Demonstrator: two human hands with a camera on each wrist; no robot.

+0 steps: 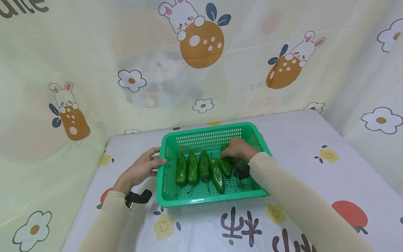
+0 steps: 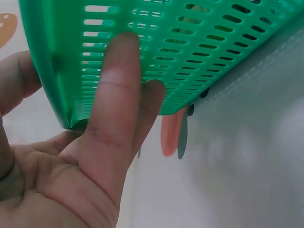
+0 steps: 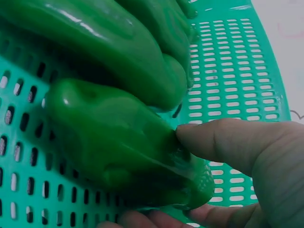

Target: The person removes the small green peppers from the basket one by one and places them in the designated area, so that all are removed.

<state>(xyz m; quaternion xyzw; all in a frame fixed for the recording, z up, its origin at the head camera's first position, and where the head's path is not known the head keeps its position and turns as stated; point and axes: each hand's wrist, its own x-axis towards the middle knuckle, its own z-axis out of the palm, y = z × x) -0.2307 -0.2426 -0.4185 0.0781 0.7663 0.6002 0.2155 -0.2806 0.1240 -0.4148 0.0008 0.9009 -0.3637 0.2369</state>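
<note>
Several glossy green peppers lie side by side in a green plastic basket, most with stems toward the near side. My right hand reaches into the basket and grips the rightmost green pepper near its far end. In the right wrist view the thumb is on one side of that pepper and the fingertips are partly hidden beneath it. At the basket's left side my left hand holds the rim; the left wrist view shows its fingers against the slotted outer wall.
The basket stands on a white table cover printed with flowers and fruit. Behind it hangs a pale curtain with rabbit and flower prints. Dark wrist cameras are strapped to both wrists, the right one low inside the basket.
</note>
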